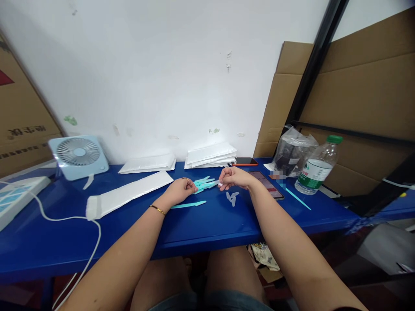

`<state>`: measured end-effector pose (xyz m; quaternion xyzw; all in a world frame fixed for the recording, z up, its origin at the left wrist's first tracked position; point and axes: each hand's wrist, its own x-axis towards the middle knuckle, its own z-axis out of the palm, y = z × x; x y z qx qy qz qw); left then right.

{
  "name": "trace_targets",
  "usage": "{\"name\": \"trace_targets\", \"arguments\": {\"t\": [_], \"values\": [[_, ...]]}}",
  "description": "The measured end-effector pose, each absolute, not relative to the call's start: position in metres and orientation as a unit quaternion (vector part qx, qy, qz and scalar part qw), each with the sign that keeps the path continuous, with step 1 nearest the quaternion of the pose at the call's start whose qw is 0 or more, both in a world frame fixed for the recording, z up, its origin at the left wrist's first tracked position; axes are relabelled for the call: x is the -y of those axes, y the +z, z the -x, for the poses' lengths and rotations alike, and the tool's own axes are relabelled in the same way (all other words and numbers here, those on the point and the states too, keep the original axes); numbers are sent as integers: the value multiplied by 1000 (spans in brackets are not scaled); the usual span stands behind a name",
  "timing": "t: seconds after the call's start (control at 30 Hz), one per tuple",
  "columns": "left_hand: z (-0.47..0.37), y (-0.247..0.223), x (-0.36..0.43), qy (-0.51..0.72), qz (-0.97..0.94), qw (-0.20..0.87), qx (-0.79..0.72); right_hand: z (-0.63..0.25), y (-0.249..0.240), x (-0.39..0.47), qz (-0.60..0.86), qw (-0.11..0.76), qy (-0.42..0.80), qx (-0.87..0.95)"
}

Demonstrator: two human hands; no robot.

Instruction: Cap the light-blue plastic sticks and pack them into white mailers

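My left hand (180, 190) has its fingers pinched together at the left end of a small pile of teal eyebrow razors (203, 183); it seems to grip one razor by its handle. Opposite it, my right hand (231, 178) pinches a small translucent blade cap (221, 184) near the razor tips. Whether cap and razor touch I cannot tell. Several more loose translucent caps (232, 198) lie just below my right hand. One single teal razor (191, 204) rests on the blue table, nearer to me than the pile.
White padded envelopes (212, 153) are stacked along the wall, and a long one (129, 194) lies left of my hands. A phone (266, 183), another teal razor (298, 198) and a water bottle (317, 168) are at right. A fan (79, 155) and white cable (97, 242) are at left.
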<state>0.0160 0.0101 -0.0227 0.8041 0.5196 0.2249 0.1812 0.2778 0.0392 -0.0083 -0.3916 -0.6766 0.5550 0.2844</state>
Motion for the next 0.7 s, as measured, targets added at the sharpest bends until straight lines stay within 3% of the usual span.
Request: {"name": "trace_targets", "arguments": {"t": [0.7], "values": [[-14,-20,-10,238,-798,183,-523,-271,-2,-32,373,294,570,671]]}}
